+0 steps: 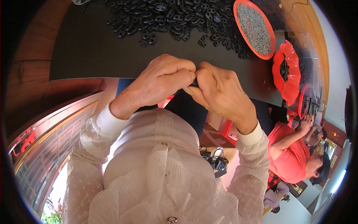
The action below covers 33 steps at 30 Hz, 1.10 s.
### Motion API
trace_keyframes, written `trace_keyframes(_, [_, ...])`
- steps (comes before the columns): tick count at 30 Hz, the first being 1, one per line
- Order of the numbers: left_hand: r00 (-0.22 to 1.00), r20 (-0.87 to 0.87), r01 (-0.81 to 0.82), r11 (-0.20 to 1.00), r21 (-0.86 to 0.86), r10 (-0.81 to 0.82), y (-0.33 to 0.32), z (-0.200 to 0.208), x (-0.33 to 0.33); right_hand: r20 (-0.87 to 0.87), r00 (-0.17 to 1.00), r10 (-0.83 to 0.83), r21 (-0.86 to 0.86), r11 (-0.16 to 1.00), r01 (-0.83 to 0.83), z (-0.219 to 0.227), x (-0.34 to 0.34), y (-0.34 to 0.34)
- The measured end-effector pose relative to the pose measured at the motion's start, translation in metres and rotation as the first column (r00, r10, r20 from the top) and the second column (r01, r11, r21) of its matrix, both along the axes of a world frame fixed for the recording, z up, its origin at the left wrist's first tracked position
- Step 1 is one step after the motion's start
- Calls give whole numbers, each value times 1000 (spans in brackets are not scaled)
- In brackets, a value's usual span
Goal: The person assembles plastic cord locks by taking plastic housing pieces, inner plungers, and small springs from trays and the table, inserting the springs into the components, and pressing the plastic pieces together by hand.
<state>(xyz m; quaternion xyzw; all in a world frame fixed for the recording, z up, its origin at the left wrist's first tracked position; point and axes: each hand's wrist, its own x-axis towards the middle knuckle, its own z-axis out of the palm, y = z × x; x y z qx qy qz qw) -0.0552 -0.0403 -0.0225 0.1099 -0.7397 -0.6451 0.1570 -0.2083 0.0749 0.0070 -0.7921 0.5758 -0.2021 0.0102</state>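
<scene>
Head cam: I've got both hands meeting approx. mid near edge of the dark bench (89, 52), knuckles over the surface, wrists back past the edge. L hand (164, 76) and R hand (223, 84) are both closed, fingers curled, pinching a small black part (193, 83) betw. them; most of it's hidden, so can't tell its full shape. Height off bench: can't tell.

Pile of black parts (164, 16) sits along the far edge, centre to R, w/ a few strays toward the hands. Orange-red bowl (265, 56) of small metal pcs (254, 29) is nr the far R corner; wavy red dish (291, 86) w/ black bits by the R edge. Room to move: strip of dark surface betw. pile and knuckles, wider toward the L edge. Co-worker (289, 153) in red, beyond the R edge, well apart.
</scene>
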Motion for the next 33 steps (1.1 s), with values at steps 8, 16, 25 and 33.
trace_keyframes(8, [991, 129, 28, 999, -47, -21, -3, 4, 2, 51, 997, 58, 35, 998, -60, -2, -1, -1])
trace_keyframes(16, [998, -58, -10, 987, 162, 20, 2, 2, -3, 41, 998, 40, 24, 999, -41, -1, 1, -2])
trace_keyframes(25, [999, 51, -7, 964, 267, -7, -9, 1, 5, 560, 809, -178, 93, 984, 153, 26, 3, 28])
trace_keyframes(33, [996, -52, -45, 931, 363, 68, -1, 3, 3, 893, 311, 324, -140, 859, -493, 76, 10, 69])
